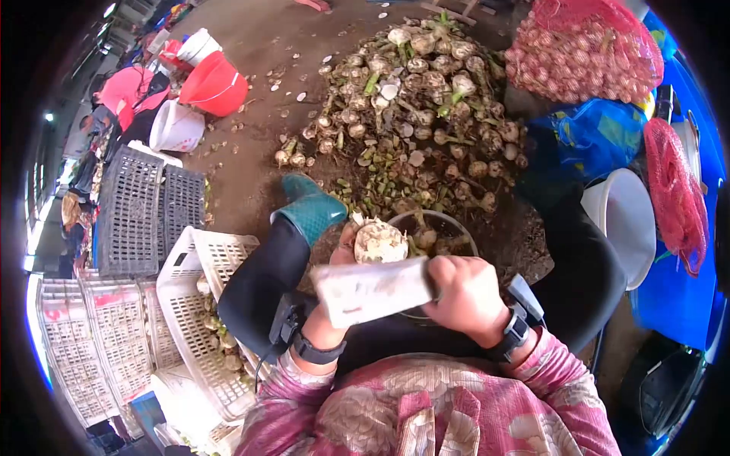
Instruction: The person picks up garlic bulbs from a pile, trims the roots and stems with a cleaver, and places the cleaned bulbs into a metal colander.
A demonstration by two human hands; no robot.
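My left hand (344,248) is closed round a pale, knobbly round bulb (380,242), whose exact kind I cannot make out. Part of that hand is hidden behind a broad cleaver blade. My right hand (465,295) grips the cleaver (372,289) by its handle, and the blade, slightly blurred, lies across just below the bulb. Beneath both hands, between my legs, stands a round tub (473,242) with some bulbs in it. In front of it rises a large heap of similar bulbs (433,99) with roots and green stalks.
On the left are white crates (190,304), a dark crate (131,205), a red bucket (217,83) and a white bucket (176,128). To the right are a full red mesh bag (582,61), a grey-white bucket (627,220) and blue plastic (593,140). A person in pink (129,91) is at far left.
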